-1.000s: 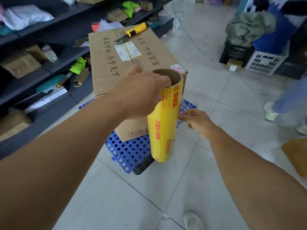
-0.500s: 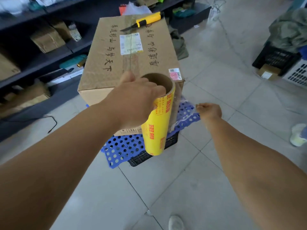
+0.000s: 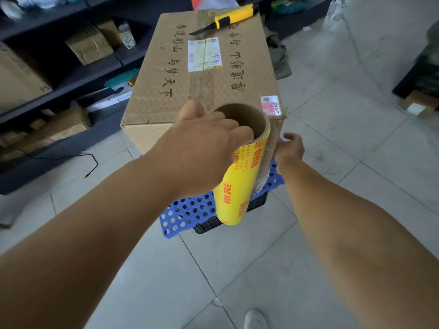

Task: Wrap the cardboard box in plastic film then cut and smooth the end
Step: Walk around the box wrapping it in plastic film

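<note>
A pale tiled floor [image 3: 332,162] is filling the room, with dark shelving [image 3: 59,74] of parcels running along the left. The cardboard box [image 3: 204,74] is standing raised on a blue perforated crate [image 3: 187,213], probably so that film can pass around its sides at working height. The roll of plastic film [image 3: 240,176], yellow-labelled on a brown core, is hanging upright just beside the box's near right corner. The left hand [image 3: 204,148] is gripping the roll at its top, fingers hooking into the open core, presumably so the roll can turn as film pays out. The right hand [image 3: 288,148] is sitting just beyond the roll at the box corner with fingers curled, apparently pinching the loose film end against the cardboard to anchor the first turn. A yellow utility knife [image 3: 228,19] is lying on the box's far top edge, probably kept ready for the cut. The clear film itself is barely discernible; the roll is hiding the contact point, and the crate's lower part is obscured.
</note>
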### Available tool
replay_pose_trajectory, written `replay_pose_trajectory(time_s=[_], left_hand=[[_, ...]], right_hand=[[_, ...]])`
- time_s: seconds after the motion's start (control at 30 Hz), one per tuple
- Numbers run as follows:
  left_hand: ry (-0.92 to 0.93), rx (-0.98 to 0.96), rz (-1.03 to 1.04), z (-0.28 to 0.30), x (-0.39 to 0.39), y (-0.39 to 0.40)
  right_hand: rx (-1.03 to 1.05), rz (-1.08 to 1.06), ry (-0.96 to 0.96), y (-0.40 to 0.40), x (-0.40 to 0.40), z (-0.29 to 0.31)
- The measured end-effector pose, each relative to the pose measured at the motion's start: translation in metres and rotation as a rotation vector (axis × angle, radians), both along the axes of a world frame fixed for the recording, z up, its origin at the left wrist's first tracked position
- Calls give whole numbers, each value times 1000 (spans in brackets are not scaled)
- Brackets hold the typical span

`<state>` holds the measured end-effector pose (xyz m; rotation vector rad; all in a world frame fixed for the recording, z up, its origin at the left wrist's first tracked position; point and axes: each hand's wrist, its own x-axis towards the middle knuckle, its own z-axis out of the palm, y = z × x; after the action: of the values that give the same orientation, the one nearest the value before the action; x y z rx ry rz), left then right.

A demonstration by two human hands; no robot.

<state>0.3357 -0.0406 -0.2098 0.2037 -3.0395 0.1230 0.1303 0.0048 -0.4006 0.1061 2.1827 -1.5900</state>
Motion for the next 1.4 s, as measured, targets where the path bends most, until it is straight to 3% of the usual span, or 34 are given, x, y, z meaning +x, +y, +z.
replay_pose_trajectory(time_s=[0.17,0.43,0.93,1.13,1.27,1.4], left_hand=[[3,-4,12,-1,-2,4],[17,-2,4,-1,-2,6],[16,-39,23,-3,-4,12],[10,-41,35,-1,-3,15],[5,-47,49,-1,-3,15],[6,-54,49,-2,-3,14]], right_hand=[[-84,1,-65,3,7,5],[-176,402,-101,21,12,1],[62,597,-82,33,17,-6],[25,554,-76,44,26,3],[151,364,-189,51,44,-30],[157,307,-332,56,72,-70]])
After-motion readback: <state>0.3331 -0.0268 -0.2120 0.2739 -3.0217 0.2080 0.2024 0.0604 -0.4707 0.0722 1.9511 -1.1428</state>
